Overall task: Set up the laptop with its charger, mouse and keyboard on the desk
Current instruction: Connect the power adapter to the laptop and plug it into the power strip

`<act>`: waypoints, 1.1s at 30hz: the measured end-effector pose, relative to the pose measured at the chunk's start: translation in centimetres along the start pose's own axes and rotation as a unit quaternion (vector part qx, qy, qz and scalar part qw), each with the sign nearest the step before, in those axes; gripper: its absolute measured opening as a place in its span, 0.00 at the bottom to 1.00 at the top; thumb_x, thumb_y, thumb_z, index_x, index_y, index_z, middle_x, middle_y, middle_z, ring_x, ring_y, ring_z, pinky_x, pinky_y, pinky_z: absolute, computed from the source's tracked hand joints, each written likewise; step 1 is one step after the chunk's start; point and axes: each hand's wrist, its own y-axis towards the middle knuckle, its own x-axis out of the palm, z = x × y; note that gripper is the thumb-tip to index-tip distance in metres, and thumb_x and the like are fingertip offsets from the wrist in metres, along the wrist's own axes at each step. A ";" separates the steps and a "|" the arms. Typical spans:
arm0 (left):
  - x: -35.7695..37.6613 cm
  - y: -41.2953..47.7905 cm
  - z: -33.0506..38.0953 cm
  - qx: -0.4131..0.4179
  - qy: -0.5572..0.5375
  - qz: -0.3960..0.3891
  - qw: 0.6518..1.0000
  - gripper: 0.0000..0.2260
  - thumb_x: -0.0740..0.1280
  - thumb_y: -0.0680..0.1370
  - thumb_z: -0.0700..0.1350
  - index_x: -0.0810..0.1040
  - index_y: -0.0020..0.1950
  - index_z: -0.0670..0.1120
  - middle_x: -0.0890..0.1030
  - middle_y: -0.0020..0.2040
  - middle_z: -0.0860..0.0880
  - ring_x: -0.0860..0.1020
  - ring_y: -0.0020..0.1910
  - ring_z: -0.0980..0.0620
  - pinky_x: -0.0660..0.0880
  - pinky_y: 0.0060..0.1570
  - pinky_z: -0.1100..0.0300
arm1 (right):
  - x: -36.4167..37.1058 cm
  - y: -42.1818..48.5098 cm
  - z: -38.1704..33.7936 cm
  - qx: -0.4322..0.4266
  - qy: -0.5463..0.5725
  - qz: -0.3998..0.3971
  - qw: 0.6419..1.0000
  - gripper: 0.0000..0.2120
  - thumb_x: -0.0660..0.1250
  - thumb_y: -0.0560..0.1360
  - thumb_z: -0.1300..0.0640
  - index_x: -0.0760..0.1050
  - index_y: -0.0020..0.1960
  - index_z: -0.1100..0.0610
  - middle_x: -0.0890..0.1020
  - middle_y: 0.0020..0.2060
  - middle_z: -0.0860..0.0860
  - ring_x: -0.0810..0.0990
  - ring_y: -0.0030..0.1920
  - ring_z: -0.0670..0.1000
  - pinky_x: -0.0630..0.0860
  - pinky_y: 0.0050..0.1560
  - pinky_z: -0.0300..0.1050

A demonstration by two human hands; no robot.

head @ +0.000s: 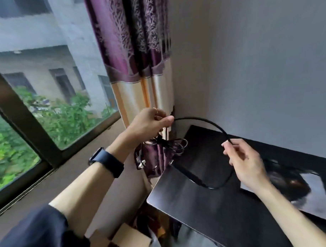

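I hold the black charger cable (204, 119) in both hands. My left hand (151, 122) pinches it between the thumb and the curled fingers, close to the curtain (130, 50). My right hand (243, 157) pinches it at the fingertips, and its other fingers are loosely bent. Between the two hands the cable makes an arch in the air. Under the left hand hangs the tied bundle (168, 145) of the same cable, in front of the lower curtain folds.

The laptop (202, 155) lies closed and flat on the dark tabletop (208, 214), in the corner near the grey wall (267, 64). A loop of cable hangs from my right hand over the front part of the laptop. To the right, partly behind my right arm, lies a printed mat (312, 195); its picture is too blurred to read.

On my left wrist is a dark watch (106, 162). Left of me is the window (47, 109), and a cardboard box (125, 239) sits low, beside the tabletop corner.
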 end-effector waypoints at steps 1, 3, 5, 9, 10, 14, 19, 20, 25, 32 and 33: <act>2.0 0.7 1.5 0.006 -0.003 -0.013 1.000 0.12 0.70 0.78 0.51 0.83 0.46 0.43 0.79 0.34 0.50 0.72 0.30 0.57 0.69 0.31 0.65 | -2.6 0.0 0.3 0.004 0.000 0.014 1.000 0.05 0.66 0.80 0.49 0.79 0.46 0.45 0.83 0.39 0.41 0.78 0.36 0.42 0.75 0.40 0.35; 6.0 1.7 3.9 0.015 -0.011 -0.034 0.999 0.11 0.70 0.78 0.52 0.83 0.47 0.43 0.77 0.33 0.50 0.70 0.28 0.57 0.67 0.29 0.65 | -7.6 -0.3 1.2 0.011 -0.011 0.033 0.999 0.05 0.66 0.79 0.49 0.79 0.46 0.46 0.84 0.41 0.42 0.80 0.39 0.42 0.77 0.42 0.35; 10.0 2.4 5.6 0.006 -0.028 -0.051 0.998 0.11 0.71 0.78 0.50 0.83 0.47 0.41 0.77 0.31 0.49 0.70 0.26 0.57 0.67 0.26 0.67 | -12.0 -0.6 2.2 0.022 -0.028 0.044 0.998 0.04 0.67 0.79 0.49 0.79 0.47 0.46 0.85 0.41 0.43 0.81 0.39 0.42 0.77 0.45 0.37; 19.3 3.2 7.9 -0.022 -0.064 -0.095 0.993 0.09 0.71 0.78 0.48 0.82 0.42 0.44 0.78 0.27 0.55 0.71 0.24 0.59 0.69 0.26 0.65 | -20.8 -1.6 5.6 0.051 -0.075 0.061 0.994 0.03 0.68 0.78 0.46 0.79 0.47 0.43 0.84 0.40 0.47 0.82 0.39 0.51 0.79 0.47 0.49; 21.1 3.3 8.3 -0.027 -0.074 -0.101 0.992 0.08 0.71 0.78 0.48 0.82 0.42 0.45 0.79 0.28 0.55 0.71 0.25 0.59 0.69 0.26 0.65 | -22.3 -1.8 6.2 0.056 -0.075 0.065 0.993 0.03 0.68 0.78 0.46 0.79 0.47 0.43 0.84 0.40 0.47 0.82 0.40 0.52 0.79 0.47 0.50; 28.8 3.9 10.4 -0.052 -0.109 -0.136 0.983 0.09 0.72 0.77 0.49 0.83 0.45 0.43 0.79 0.36 0.45 0.72 0.33 0.48 0.69 0.30 0.61 | -28.9 -2.5 8.9 0.077 -0.095 0.089 0.989 0.03 0.68 0.78 0.45 0.78 0.45 0.41 0.83 0.39 0.50 0.82 0.41 0.55 0.79 0.49 0.51; 35.8 6.2 13.4 -0.073 -0.141 -0.183 0.970 0.09 0.73 0.76 0.48 0.83 0.43 0.42 0.77 0.35 0.42 0.70 0.27 0.49 0.67 0.23 0.64 | -35.2 -2.3 11.7 0.101 -0.127 0.111 0.981 0.05 0.66 0.79 0.45 0.76 0.45 0.41 0.83 0.40 0.44 0.83 0.43 0.52 0.77 0.46 0.43; 37.0 7.0 14.1 -0.071 -0.140 -0.189 0.969 0.08 0.73 0.76 0.47 0.83 0.42 0.43 0.76 0.32 0.43 0.69 0.23 0.52 0.66 0.22 0.65 | -36.2 -2.2 12.3 0.107 -0.134 0.116 0.978 0.05 0.65 0.80 0.45 0.76 0.46 0.42 0.82 0.40 0.44 0.83 0.43 0.52 0.78 0.47 0.45; 42.8 11.7 15.8 -0.079 -0.138 -0.208 0.965 0.10 0.75 0.74 0.48 0.84 0.48 0.43 0.70 0.28 0.48 0.66 0.20 0.53 0.65 0.23 0.65 | -39.9 0.4 15.9 0.140 -0.171 0.121 0.968 0.07 0.62 0.82 0.46 0.75 0.50 0.47 0.83 0.43 0.48 0.84 0.44 0.51 0.79 0.49 0.48; 48.9 22.0 13.7 -0.152 -0.200 -0.206 0.946 0.19 0.80 0.69 0.48 0.82 0.55 0.41 0.74 0.34 0.47 0.70 0.28 0.52 0.70 0.26 0.63 | -42.1 10.4 19.4 0.159 -0.251 0.097 0.950 0.10 0.59 0.83 0.46 0.72 0.50 0.51 0.82 0.42 0.48 0.80 0.44 0.50 0.71 0.40 0.37; 49.6 23.5 13.4 -0.160 -0.205 -0.212 0.942 0.19 0.80 0.68 0.48 0.81 0.55 0.42 0.75 0.38 0.46 0.71 0.32 0.52 0.72 0.27 0.62 | -42.2 11.9 19.9 0.165 -0.258 0.096 0.947 0.11 0.58 0.83 0.46 0.72 0.50 0.52 0.81 0.42 0.49 0.79 0.43 0.50 0.71 0.40 0.40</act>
